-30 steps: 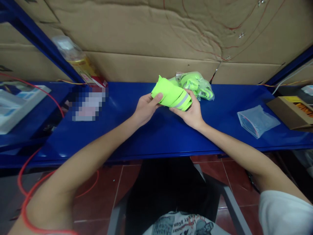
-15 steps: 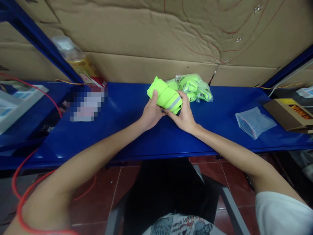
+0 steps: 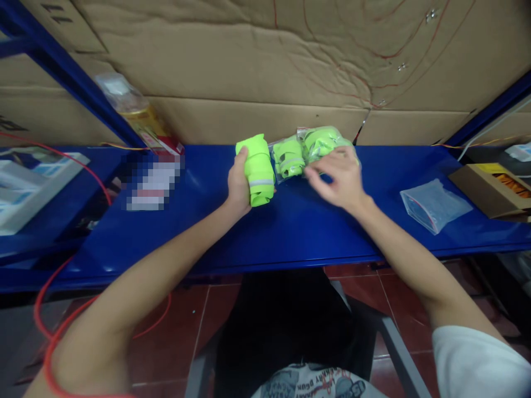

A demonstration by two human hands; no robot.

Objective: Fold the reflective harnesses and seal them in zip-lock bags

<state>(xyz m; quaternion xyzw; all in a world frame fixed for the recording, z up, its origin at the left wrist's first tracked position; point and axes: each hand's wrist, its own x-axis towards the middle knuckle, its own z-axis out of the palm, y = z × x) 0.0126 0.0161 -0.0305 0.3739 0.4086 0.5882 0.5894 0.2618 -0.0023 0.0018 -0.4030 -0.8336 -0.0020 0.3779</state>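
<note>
As you hold the rolled cloth (image 3: 258,160) in your left hand (image 3: 238,183), its bright yellow-green side faces up, and a grey stripe crosses it near the end closest to you. Your thumb lies along its left edge and your other fingers are mostly hidden behind it, so that hand is closed around the roll. It is over the middle of the blue table (image 3: 207,237); whether it touches the top, you cannot tell. Just right of it lies a small plastic bag (image 3: 287,156) with similar cloth inside, and beside that, partly hidden by your right hand (image 3: 341,176), is a bigger bag (image 3: 321,138) of such cloth. Your right hand is blurred, thumb and fingers bent toward each other around a gap; you cannot tell whether the tips hold anything. Well to your right, a flat see-through bag (image 3: 435,204) lies near an open box (image 3: 485,190). To your left, a bottle (image 3: 143,117) is at the back, against the cardboard wall (image 3: 207,61). A red tube (image 3: 39,309) loops by your left arm.
</note>
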